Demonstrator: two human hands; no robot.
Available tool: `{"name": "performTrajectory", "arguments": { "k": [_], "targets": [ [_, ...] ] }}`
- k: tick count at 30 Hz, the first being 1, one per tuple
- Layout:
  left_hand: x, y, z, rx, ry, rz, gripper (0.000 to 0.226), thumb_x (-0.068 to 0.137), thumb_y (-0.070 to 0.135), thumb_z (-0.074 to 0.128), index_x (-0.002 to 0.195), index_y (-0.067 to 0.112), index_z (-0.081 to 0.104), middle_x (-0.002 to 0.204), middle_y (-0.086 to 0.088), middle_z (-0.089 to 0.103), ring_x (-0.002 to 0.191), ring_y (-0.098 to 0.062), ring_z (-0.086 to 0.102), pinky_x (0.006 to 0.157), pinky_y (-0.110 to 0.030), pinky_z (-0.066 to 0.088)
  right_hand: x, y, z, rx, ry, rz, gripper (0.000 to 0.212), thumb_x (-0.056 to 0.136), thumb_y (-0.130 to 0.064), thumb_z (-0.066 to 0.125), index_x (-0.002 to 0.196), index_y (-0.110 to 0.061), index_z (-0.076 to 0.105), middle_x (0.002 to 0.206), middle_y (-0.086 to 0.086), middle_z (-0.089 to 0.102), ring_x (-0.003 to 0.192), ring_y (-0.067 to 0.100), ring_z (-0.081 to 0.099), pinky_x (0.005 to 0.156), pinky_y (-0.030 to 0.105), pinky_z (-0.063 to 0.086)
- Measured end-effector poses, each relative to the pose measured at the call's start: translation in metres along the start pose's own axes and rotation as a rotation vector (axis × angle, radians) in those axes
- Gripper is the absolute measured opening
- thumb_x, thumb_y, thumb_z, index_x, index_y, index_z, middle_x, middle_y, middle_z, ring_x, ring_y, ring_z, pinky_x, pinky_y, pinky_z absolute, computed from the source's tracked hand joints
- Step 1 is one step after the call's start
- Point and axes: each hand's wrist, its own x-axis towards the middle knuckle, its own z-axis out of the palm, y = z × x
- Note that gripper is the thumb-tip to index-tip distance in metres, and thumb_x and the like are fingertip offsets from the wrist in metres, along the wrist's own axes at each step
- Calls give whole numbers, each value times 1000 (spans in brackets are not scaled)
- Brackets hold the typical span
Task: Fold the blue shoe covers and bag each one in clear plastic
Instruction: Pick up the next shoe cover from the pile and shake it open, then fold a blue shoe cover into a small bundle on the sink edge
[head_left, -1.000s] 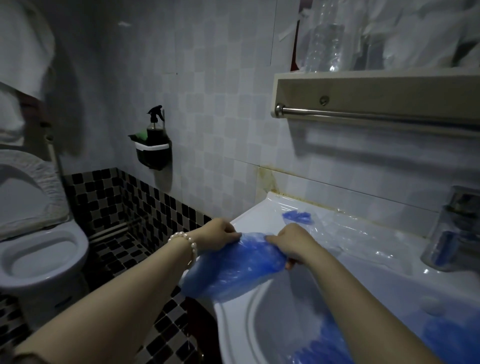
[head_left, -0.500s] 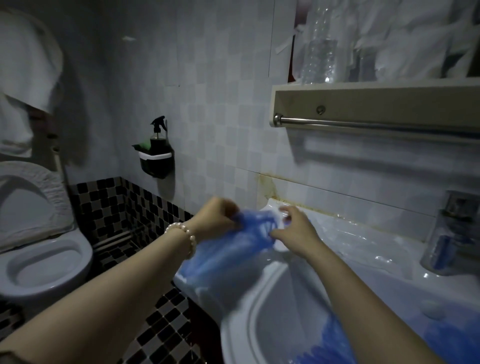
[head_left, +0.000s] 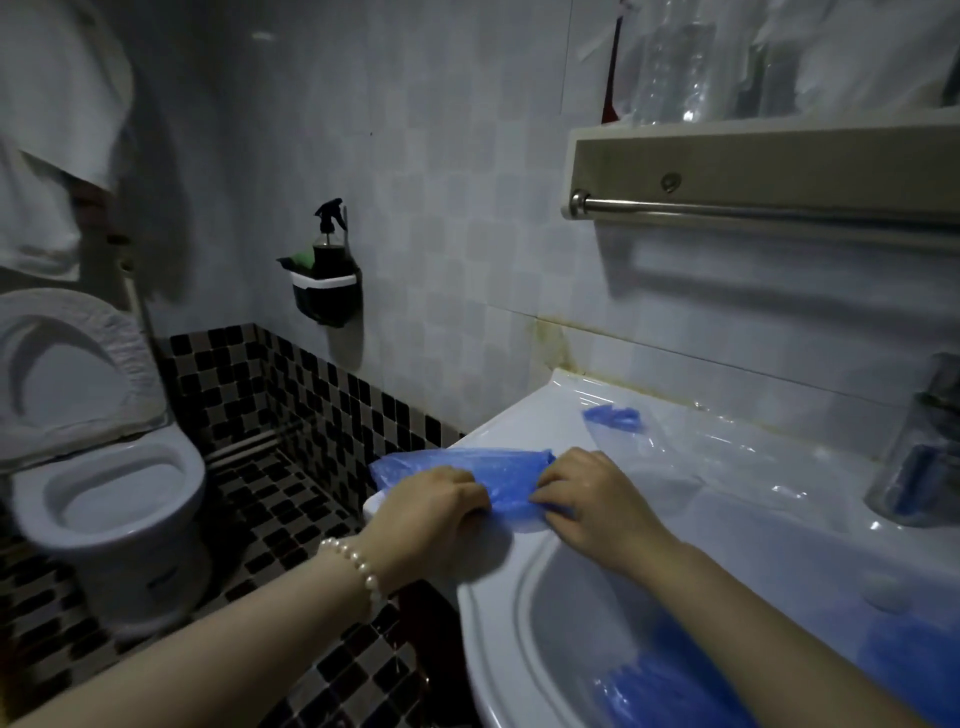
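Both hands are pressing 1 blue shoe cover (head_left: 498, 470) flat on the left corner of the white sink (head_left: 524, 421) ledge. The left hand (head_left: 434, 501) is lying knuckles up on the cover's near edge, and the right hand (head_left: 587, 499) is lying just beside it; each grip looks closed on a fold of the blue film, though the fingertips are hidden underneath. The cover's left end is overhanging the ledge's outer edge, above the black-and-white tiled floor (head_left: 291, 525).

Open room on the ledge is lying behind the hands, toward the wall. To the right, a clear plastic bag (head_left: 701, 457) is spreading along the back of the ledge, with 1 small blue piece (head_left: 613, 417) at its left end. A glass cup (head_left: 919, 462) is standing at the far right. More blue covers (head_left: 670, 691) are lying in the basin, close under the right forearm. A towel rail (head_left: 769, 213) is hanging overhead, and a toilet (head_left: 119, 499) is standing well apart to the left.

Compared with 0.5 s ago, the hands are lower: the cover was raised and bunched between them then, and is now lying flattened on the ledge.
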Motion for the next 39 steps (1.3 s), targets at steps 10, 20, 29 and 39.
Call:
{"name": "performTrajectory", "arguments": {
  "k": [10, 20, 29, 39],
  "targets": [
    [15, -5, 1, -156, -79, -471, 23, 96, 18, 50, 76, 9, 59, 90, -15, 66, 85, -30, 56, 68, -30, 28, 8, 5, 0, 631, -163, 784, 33, 89, -16, 63, 56, -20, 56, 65, -3, 53, 61, 11, 49, 68, 27, 40],
    [18, -4, -3, 237, -69, -370, 22, 78, 16, 63, 98, 8, 56, 93, -11, 61, 87, -34, 60, 70, -39, 47, 21, -11, 5, -44, -200, 762, 23, 79, -28, 58, 62, -23, 42, 88, -2, 48, 96, 23, 43, 75, 30, 25],
    [30, -16, 4, -290, -109, -373, 45, 66, 6, 65, 107, 21, 53, 116, 2, 56, 108, -15, 52, 97, -31, 41, 23, 0, 6, 728, -56, 756, 43, 74, 13, 62, 100, -19, 53, 102, 0, 62, 99, 15, 58, 71, 12, 50],
    [22, -20, 12, -344, 79, -319, 19, 70, 3, 75, 85, 14, 75, 85, 2, 62, 75, -9, 58, 67, -6, 41, 25, -1, 11, 611, -13, 780, 29, 75, 20, 58, 90, 0, 73, 83, -5, 54, 74, 7, 53, 62, 5, 44]
  ]
}}
